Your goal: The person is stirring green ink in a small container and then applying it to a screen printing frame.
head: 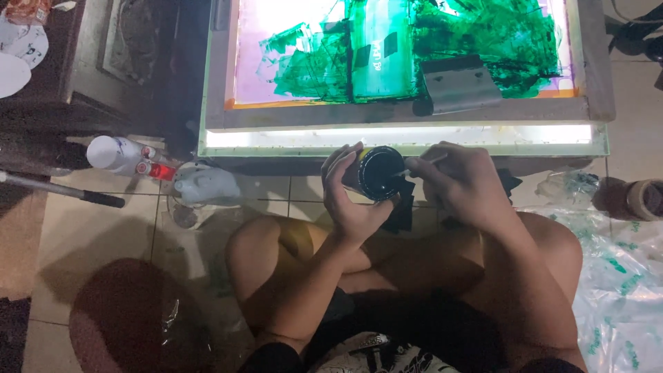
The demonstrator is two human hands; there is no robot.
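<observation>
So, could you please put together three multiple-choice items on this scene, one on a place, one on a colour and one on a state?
1. Where is the small round container?
A. On the lit table
B. In the left hand, above the crossed legs
C. On the tiled floor beside the white bottles

2. What colour is the ink smeared on the framed screen?
A. Green
B. Red
C. Yellow

3. What state is the container in?
A. Closed with a lid
B. Tipped over and spilling
C. Open, with dark contents showing

Answers:
1. B, the left hand wraps around it over the knees.
2. A, green streaks cover the screen above the lit table.
3. C, its dark inside faces the camera, and the right hand holds a thin stick at its rim.
</observation>
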